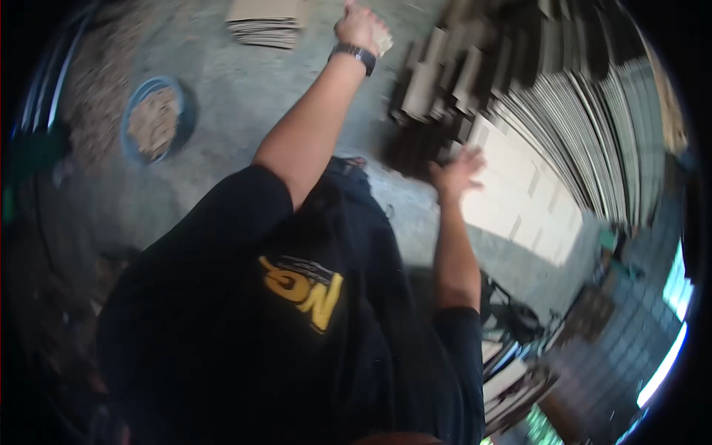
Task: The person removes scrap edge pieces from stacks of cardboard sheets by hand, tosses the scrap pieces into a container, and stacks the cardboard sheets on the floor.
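Note:
My left hand (358,28), with a dark watch on its wrist, reaches to the top of the view. Its fingers are closed round a small pale piece (383,41), blurred, perhaps cardboard. My right hand (457,174) has its fingers spread and holds nothing. It is beside the near left edge of flat cream sheets (512,185); whether it touches them I cannot tell. Rows of stacked folded cardboard (571,111) stand just beyond the right hand.
A blue round tub (182,111) of brown scraps stands on the concrete floor (222,81) at the left. A small cardboard stack (267,21) lies at the top. Brown debris (96,96) covers the far left floor. A dark machine-like object (519,319) is at the lower right.

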### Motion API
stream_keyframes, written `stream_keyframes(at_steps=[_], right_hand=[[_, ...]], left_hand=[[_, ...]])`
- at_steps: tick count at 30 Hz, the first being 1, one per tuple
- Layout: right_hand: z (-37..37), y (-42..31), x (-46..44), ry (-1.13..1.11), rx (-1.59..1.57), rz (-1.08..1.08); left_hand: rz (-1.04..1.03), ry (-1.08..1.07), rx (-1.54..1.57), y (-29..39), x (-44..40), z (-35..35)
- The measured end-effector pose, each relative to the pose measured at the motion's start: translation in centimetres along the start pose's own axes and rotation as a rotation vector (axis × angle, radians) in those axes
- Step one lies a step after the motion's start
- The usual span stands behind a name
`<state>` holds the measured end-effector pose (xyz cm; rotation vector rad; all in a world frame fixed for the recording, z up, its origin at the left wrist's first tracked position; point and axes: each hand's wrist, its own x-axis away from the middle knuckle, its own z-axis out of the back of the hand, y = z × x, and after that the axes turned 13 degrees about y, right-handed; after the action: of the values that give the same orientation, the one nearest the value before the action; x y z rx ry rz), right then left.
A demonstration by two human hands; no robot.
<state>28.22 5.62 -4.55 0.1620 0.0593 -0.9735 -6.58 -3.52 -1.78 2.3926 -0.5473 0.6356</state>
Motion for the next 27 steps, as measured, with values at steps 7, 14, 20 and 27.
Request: stream_keyframes(at_steps=[7,14,20,27], right_hand=[[1.6,-2.1,-1.1,0.019,-0.036,-0.119],[2.3,-1.6,-1.6,0.116,-0.916,-0.339],[8.5,-4.7,5.4,0.465,-0.784,0.037],[3.5,8.2,9.8,0.611,-0.515,-0.804]], left_hand=[[0.1,0.214,0.01,16.7,0.0,15.1],[0.163,0.407,-0.153,27.1,-1.1,44.5],[-0.398,0.85,0.244,45.0,4.0,31.7],[-0.078,0.705,-0.685,21.6,-6.0,28.7]])
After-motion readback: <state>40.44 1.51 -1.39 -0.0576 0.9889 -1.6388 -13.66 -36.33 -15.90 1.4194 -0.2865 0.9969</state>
